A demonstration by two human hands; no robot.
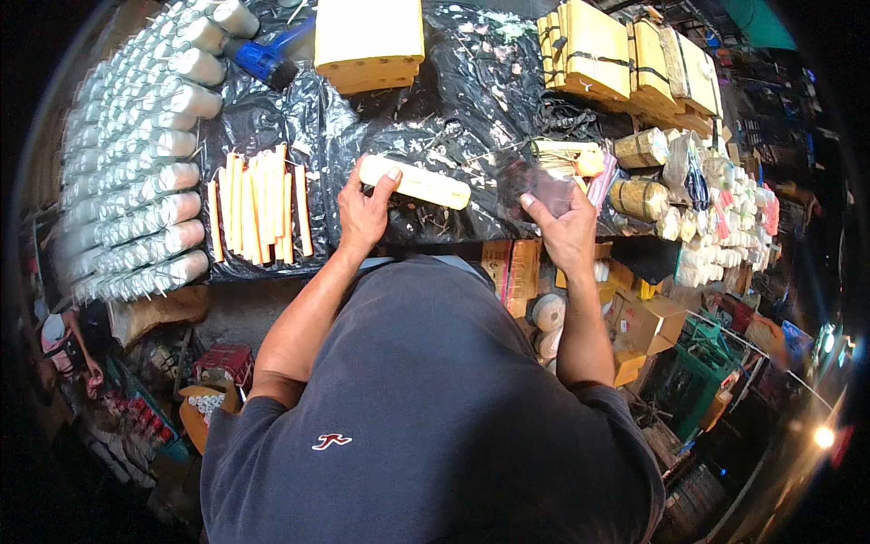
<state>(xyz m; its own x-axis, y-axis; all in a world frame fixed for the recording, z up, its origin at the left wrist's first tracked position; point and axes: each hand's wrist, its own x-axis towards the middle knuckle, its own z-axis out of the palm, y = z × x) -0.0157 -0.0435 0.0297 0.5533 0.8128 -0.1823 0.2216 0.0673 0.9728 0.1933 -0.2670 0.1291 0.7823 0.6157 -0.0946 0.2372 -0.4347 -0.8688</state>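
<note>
My left hand is closed around one end of a thick cream-coloured candle, its thumb along the top. The candle lies crosswise above the black plastic cover and points to the right. To the right, my right hand grips a dark, see-through piece of film, smeared by motion. Beyond my right hand, a small bundle of pale and orange sticks lies partly hidden. Left of my left hand, several slim orange candles lie side by side near the table's front edge.
Rows of white cylinders cover the table's left side. A blue tool lies beside a stack of yellow slabs. Tied yellow slabs and wrapped bundles stand at right. Below the table are cardboard boxes. Another person is at far left.
</note>
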